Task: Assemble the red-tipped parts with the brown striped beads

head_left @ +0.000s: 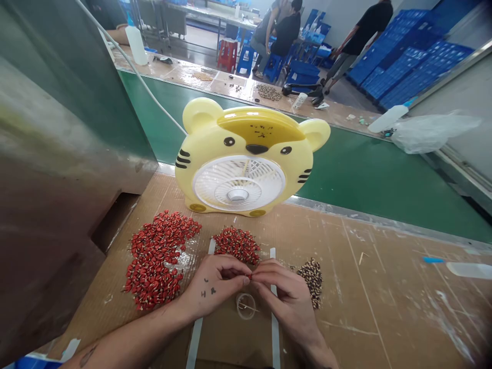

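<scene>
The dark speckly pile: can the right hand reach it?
Probably yes. The right hand sits just beside the dark speckly pile, and only a flat white strip lies by them, so nothing seems to block it.

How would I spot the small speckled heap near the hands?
Find the big yellow tiger-faced fan on the brown cardboard-covered bench. Below it, the person's right hand pinches a tiny red piece. Just right of that hand lies the dark-and-tan speckled heap, unlike the two larger red heaps.

desk fan (238, 179) | behind 3 piles of parts (156, 259) | all on cardboard (369, 302)
</scene>
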Motion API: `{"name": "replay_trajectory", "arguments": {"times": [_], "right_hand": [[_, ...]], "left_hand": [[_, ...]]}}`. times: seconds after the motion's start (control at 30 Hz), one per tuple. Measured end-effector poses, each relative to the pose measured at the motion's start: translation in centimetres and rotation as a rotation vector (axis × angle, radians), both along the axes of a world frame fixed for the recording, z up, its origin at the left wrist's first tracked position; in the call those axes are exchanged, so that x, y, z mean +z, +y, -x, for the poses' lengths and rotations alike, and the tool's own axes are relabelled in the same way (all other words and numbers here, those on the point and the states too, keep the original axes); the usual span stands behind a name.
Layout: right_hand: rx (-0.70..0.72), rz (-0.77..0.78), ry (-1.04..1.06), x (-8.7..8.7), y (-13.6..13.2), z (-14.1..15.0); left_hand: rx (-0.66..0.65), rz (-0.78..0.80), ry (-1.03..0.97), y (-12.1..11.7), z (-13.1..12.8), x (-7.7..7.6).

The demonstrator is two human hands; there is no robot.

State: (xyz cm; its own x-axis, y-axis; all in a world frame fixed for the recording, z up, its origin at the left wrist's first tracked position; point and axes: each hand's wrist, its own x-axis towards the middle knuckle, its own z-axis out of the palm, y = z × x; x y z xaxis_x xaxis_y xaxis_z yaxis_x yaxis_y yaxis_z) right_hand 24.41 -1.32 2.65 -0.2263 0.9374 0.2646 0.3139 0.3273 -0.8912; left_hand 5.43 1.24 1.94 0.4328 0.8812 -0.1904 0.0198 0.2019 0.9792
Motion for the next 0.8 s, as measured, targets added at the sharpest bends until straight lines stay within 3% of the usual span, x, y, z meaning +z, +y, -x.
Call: {"name": "replay_trajectory", "arguments": {"times": [0.3, 0.57, 0.8], "right_hand": [[-0.091, 0.065, -0.046, -0.1, -0.3, -0.1], [-0.134, 0.209, 0.07, -2.4, -1.6, 1.1], [-0.206, 0.263, 0.248, -2.2, -1.2, 1.4]], "left_hand": [[0.069, -0.188, 0.129, -0.4, 0.1, 0.2], [0.051, -0.312, 0.187, -0.8, 0.3, 0.9], [0.1, -0.257, 0.058, -0.4, 0.2, -0.2]]}}
